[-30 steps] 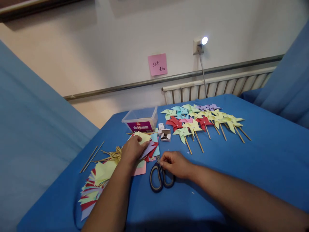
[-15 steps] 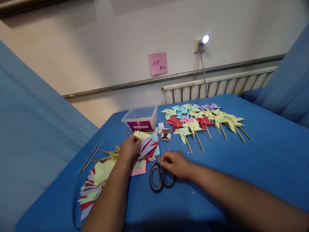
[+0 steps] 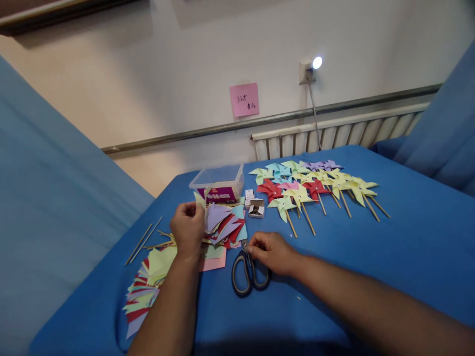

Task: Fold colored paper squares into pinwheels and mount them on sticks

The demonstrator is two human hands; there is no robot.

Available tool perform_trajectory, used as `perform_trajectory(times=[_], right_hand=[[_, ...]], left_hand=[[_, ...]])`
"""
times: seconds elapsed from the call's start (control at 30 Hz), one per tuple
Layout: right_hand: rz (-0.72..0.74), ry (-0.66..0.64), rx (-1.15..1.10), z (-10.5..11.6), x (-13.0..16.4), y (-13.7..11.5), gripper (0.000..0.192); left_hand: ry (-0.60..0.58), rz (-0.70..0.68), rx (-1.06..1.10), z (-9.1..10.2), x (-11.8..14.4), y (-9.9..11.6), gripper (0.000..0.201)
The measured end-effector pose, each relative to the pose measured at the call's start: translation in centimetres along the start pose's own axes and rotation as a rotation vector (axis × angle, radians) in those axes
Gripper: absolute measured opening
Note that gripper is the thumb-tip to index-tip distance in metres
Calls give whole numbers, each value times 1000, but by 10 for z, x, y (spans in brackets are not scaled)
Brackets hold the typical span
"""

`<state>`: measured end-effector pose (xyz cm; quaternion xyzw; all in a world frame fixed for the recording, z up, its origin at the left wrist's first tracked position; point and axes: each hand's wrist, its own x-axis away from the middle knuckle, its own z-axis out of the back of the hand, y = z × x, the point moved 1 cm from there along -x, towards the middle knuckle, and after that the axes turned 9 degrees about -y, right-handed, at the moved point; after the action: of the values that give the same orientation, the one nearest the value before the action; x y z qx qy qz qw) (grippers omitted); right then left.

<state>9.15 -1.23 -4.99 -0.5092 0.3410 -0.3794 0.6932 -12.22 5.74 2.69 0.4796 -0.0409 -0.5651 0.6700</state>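
My left hand (image 3: pixel 188 228) is closed on a pale yellow piece of paper (image 3: pixel 201 199), raised above the stack. Below and right of it lies a pile of cut paper pieces (image 3: pixel 222 221) in lilac, red and other colours. My right hand (image 3: pixel 272 252) has its fingers pinched together beside the scissors (image 3: pixel 242 277), over the pivot. Whether its fingertips grip anything small is hidden. The scissors lie on the blue cloth, handles toward me, their blades partly covered. A fan of paper pieces (image 3: pixel 143 296) spreads left of my left forearm.
Several finished paper pinwheels (image 3: pixel 300 194) on sticks lie at the back right. A clear plastic box (image 3: pixel 218 185) stands behind the paper, near a small open box (image 3: pixel 256 210) of dark fasteners. Loose sticks (image 3: pixel 143 244) lie at the left. A radiator (image 3: pixel 334 134) runs along the wall.
My left hand has lifted off the paper pile and shifted left, with a pale yellow piece in its fingers. My right hand stays pinched beside the scissors.
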Motion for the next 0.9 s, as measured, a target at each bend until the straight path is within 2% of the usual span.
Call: perform_trajectory(times=[0.07, 0.13, 0.23, 0.3, 0.4, 0.47, 0.53, 0.57, 0.6, 0.67, 0.7, 0.77, 0.83, 0.9], right_hand=[[-4, 18, -167, 4, -1, -4, 27], [-28, 26, -423, 12, -3, -8, 42], [-78, 60, -787, 29, -5, -14, 63], [-44, 86, -906, 41, -6, -18, 68], [38, 181, -943, 54, -6, -21, 59], [60, 271, -912, 57, -6, -20, 49], [62, 343, -879, 57, -6, -17, 42], [61, 369, -872, 56, -7, -15, 40], [60, 389, -870, 55, -7, -13, 39], [56, 430, -870, 55, -9, -9, 39], [57, 452, -867, 55, -9, -8, 38], [69, 495, -862, 56, -10, -6, 39], [85, 524, -863, 56, -11, -5, 40], [86, 531, -862, 56, -12, -3, 42]], left_hand=[[39, -99, 117, -3, 9, 8, 19], [-9, -280, 172, -5, 23, 21, 14], [-204, -679, 129, -8, 47, 43, 7], [-335, -856, 103, -10, 60, 54, 13], [-436, -961, 77, -11, 71, 62, 18], [-472, -956, 78, -13, 73, 63, 17], [-462, -849, 132, -16, 72, 63, 15], [-441, -741, 193, -18, 72, 62, 16], [-413, -598, 282, -20, 71, 62, 19], [-390, -227, 535, -25, 72, 64, 34], [-416, -30, 688, -29, 73, 66, 38], [-554, 292, 962, -38, 80, 74, 40], [-753, 457, 1129, -48, 87, 83, 49], [-797, 494, 1174, -58, 92, 88, 47]])
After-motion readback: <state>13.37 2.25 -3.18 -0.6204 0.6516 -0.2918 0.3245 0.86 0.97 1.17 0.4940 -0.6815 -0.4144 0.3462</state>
